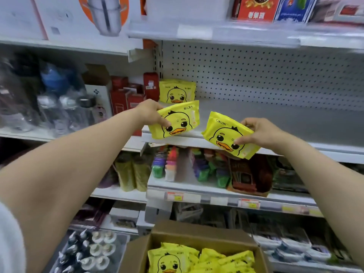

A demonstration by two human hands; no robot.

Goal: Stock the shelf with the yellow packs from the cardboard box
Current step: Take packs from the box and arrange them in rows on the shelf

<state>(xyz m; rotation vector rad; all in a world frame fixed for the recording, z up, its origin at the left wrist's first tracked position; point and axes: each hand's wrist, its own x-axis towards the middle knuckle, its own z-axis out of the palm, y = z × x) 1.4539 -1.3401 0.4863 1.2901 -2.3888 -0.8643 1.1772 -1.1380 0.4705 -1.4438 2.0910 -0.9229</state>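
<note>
**Two duck packs at the shelf lip**

The flat yellow plastic pack printed with a cartoon duck [174,120] is pinched at its upper left corner by the left hand [149,112], fingers curled over the top edge. It hangs at the front lip of the grey metal shelf [275,123], its long axis nearly along that lip. It is just in front of a matching standing pack [177,91] that sits near the pegboard back [256,75].

A second yellow duck pack [229,134] is gripped at its right end by the right hand [260,133]. It tilts down to the right and sits lower, in front of the lip (not yet over the deck).

The left hand is nearer the row, so its pack probably goes in first, pushed straight back. Bare shelf lies behind and to the right of the other pack. Below, the open brown cardboard box [197,231] holds more yellow packs [197,259].
</note>
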